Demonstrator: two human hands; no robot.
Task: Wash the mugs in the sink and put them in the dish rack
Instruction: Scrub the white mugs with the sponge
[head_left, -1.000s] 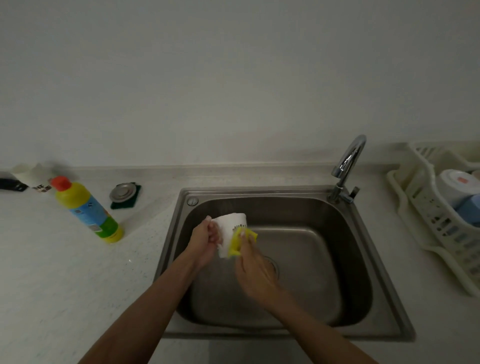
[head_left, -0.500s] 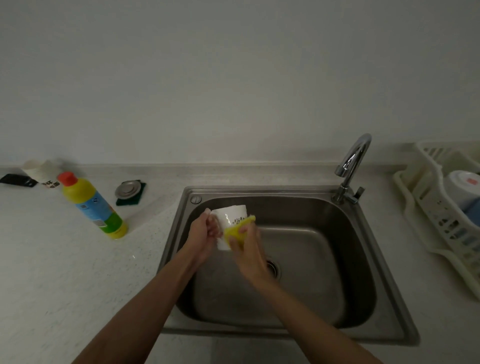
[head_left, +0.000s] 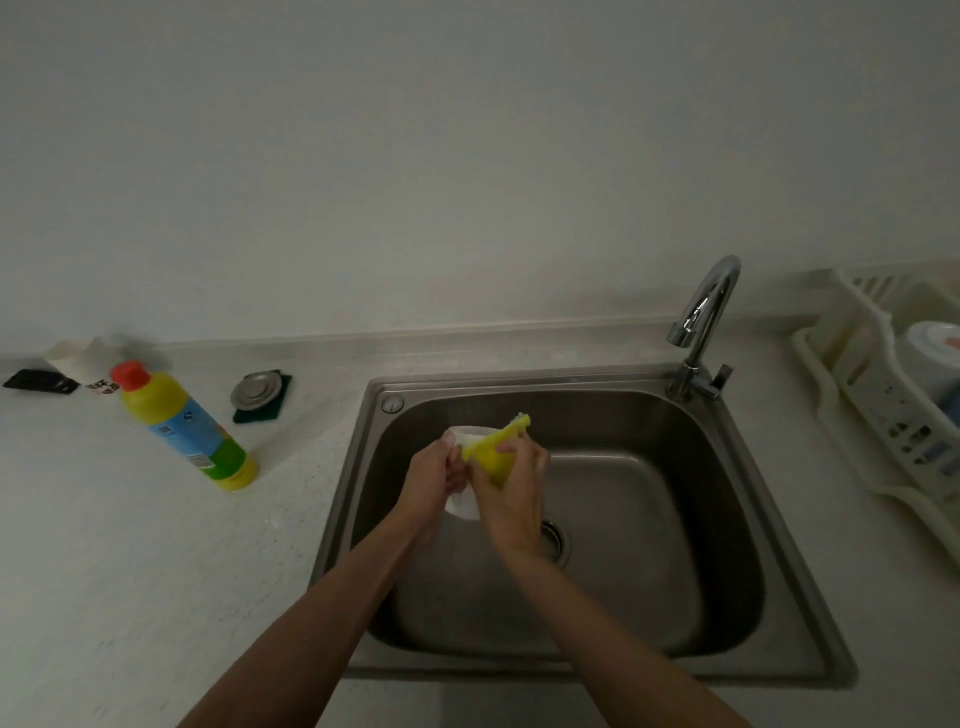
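The left hand (head_left: 431, 475) is gripping the white mug (head_left: 461, 503) above the sink (head_left: 623, 415), fingers curled round it. The fingers of the right hand (head_left: 514, 493) are pinching a yellow sponge (head_left: 493, 454) against the mug's right side. The mug's long axis is pointing away from the wrists; the dish rack (head_left: 878, 395) is lying well right of the fingers, nearer the right hand.
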